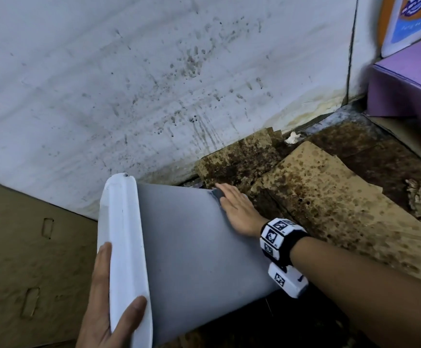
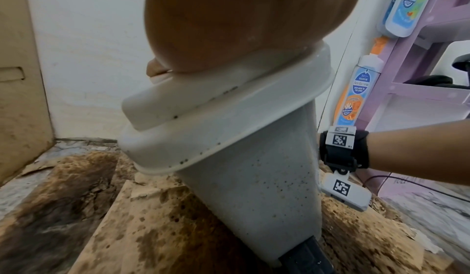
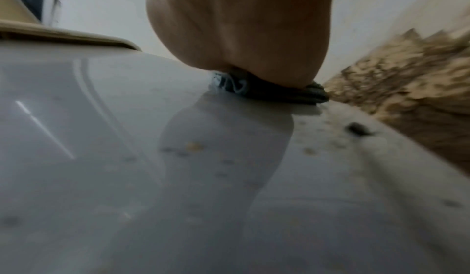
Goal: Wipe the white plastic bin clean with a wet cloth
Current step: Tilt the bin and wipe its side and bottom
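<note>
The white plastic bin (image 1: pixel 191 247) leans tilted, its grey-white side facing up and its lid (image 1: pixel 124 234) toward me. My left hand (image 1: pixel 101 285) grips the lid's edge, thumb over the top and fingers behind. My right hand (image 1: pixel 237 209) lies flat on the bin's side near its far lower end and presses a dark wet cloth (image 1: pixel 218 194) against it with straight fingers. In the right wrist view the cloth (image 3: pixel 279 93) is squeezed under my palm, with brown specks on the bin's wall (image 3: pixel 127 157). The left wrist view shows the speckled bin (image 2: pixel 254 188).
Stained, mouldy cardboard sheets (image 1: pixel 317 197) cover the floor under and beyond the bin. A spattered white wall (image 1: pixel 154 84) rises close behind. A purple shelf unit (image 1: pixel 405 89) stands at the right, a brown cardboard panel (image 1: pixel 28 247) at the left. Crumpled paper (image 1: pixel 420 197) lies far right.
</note>
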